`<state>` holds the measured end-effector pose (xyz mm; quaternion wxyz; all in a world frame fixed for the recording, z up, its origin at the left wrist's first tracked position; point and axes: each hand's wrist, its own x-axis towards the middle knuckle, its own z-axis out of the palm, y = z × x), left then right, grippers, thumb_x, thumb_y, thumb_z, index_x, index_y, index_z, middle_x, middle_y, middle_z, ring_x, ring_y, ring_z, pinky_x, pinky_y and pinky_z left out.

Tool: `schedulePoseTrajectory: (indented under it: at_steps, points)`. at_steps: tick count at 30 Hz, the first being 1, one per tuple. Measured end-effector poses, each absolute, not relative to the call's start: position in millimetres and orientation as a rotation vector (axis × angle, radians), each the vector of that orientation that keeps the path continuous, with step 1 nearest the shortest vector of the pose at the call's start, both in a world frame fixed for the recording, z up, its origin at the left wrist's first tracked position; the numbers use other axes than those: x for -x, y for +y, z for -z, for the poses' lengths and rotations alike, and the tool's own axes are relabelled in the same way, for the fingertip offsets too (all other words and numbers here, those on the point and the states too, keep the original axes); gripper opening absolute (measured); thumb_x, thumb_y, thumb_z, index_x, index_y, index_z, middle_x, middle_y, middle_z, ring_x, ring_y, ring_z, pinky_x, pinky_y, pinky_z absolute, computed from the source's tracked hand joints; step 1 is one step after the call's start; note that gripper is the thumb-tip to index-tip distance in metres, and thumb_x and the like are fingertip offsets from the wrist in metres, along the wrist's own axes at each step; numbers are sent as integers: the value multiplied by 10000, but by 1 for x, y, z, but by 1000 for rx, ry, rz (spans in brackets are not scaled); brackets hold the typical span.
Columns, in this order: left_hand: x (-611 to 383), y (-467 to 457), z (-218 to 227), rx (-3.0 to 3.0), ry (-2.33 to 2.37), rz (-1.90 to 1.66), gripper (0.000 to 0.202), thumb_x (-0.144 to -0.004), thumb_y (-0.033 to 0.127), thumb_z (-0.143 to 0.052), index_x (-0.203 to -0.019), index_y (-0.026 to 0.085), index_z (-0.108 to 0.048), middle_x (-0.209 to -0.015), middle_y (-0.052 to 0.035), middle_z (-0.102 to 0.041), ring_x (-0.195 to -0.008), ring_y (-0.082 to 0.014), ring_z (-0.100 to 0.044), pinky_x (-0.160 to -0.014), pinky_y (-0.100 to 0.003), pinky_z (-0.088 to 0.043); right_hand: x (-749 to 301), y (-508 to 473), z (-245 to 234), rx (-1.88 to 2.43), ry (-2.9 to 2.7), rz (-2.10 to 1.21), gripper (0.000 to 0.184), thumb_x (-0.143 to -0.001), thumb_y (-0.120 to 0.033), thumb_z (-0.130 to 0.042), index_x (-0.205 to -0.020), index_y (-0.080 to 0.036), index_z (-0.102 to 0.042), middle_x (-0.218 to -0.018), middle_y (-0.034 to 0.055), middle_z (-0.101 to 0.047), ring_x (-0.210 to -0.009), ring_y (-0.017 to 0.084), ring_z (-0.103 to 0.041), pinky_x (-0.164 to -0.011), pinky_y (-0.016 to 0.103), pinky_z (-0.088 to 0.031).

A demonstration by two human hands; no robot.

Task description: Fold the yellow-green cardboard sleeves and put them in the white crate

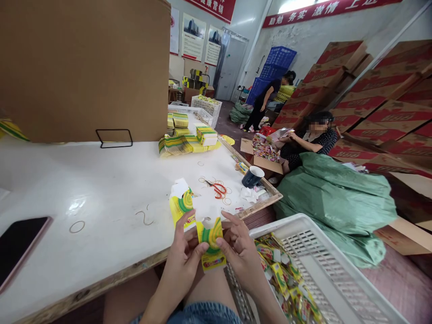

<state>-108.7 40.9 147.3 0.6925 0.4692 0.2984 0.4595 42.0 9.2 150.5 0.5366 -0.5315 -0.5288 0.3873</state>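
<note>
Between my two hands is a small yellow and green crayon box [212, 245], held upright over my lap at the table's front edge. My left hand [184, 252] pinches its left side with thumb and fingers. On the other side, my right hand [239, 245] grips it, thumb on the front face. White flaps show at the top of the box; whether anything is inside cannot be seen. Just beyond my left fingers, another yellow and green carton [181, 204] lies on the white table [111, 189].
Orange-handled scissors [219, 190], rubber bands and a dark mug [252, 177] sit on the table. Stacked flat cartons [180, 144] lie farther back. A phone [20, 247] is at left. The white crate [303, 225] at right holds several small boxes. Two people work beyond.
</note>
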Motion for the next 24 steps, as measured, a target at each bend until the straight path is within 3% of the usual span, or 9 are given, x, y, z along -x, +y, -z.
schedulePoseTrajectory:
  at_steps: [3,7,9,13,19,21,24]
  points:
    - [113,41,-147,-1062,575,-934,444,-841,215,-607,-1230,267,-399,-1098,-54,-681,-999,-199,-640,-848,-295,-490,-51,10,-162,1197,-1320,-1024,362,-883,-312,-553,-1233,-254,-475,-977,39,-641,-782,160,-607,-702,263,-488]
    - [113,39,-146,-1024,478,-858,265,-804,184,-651,-1023,248,-517,-986,-30,-713,-896,-196,-669,-728,-253,-505,-62,11,-172,1244,-1410,-1043,165,-899,-325,-530,-1021,-216,-549,-784,6,-592,-712,151,-557,-626,236,-433]
    - [111,36,-145,-974,461,-857,365,-802,195,-655,-1117,272,-486,-1039,-45,-706,-958,-220,-661,-763,-284,-510,-66,12,-174,1288,-1454,-993,135,-905,-328,-519,-915,-203,-569,-759,5,-567,-688,147,-525,-605,234,-407]
    - [108,35,-145,-898,459,-850,750,-768,214,-693,-1385,310,-277,-1219,-100,-638,-1057,-266,-633,-858,-370,-505,-69,14,-171,1322,-1512,-927,210,-906,-330,-515,-771,-188,-591,-710,7,-552,-675,150,-510,-610,238,-397]
    - [104,40,-145,-1012,556,-855,371,-795,207,-656,-1150,244,-557,-1146,-81,-686,-1044,-250,-642,-842,-318,-520,-73,10,-166,1334,-1185,-875,216,-899,-406,-511,-992,-219,-568,-825,25,-621,-778,177,-581,-697,266,-446]
    - [103,40,-143,-1074,637,-895,315,-802,215,-643,-1111,243,-587,-1201,-72,-659,-1047,-243,-640,-853,-307,-520,-74,8,-169,1327,-1176,-997,277,-881,-421,-533,-1065,-213,-552,-750,7,-597,-705,166,-566,-642,262,-439]
    - [103,38,-139,-1139,703,-880,359,-811,227,-630,-1164,254,-568,-1252,-73,-626,-963,-230,-670,-833,-324,-536,-76,6,-174,1403,-1314,-1141,364,-795,-327,-663,-1120,-202,-557,-609,-52,-488,-550,125,-454,-509,229,-347]
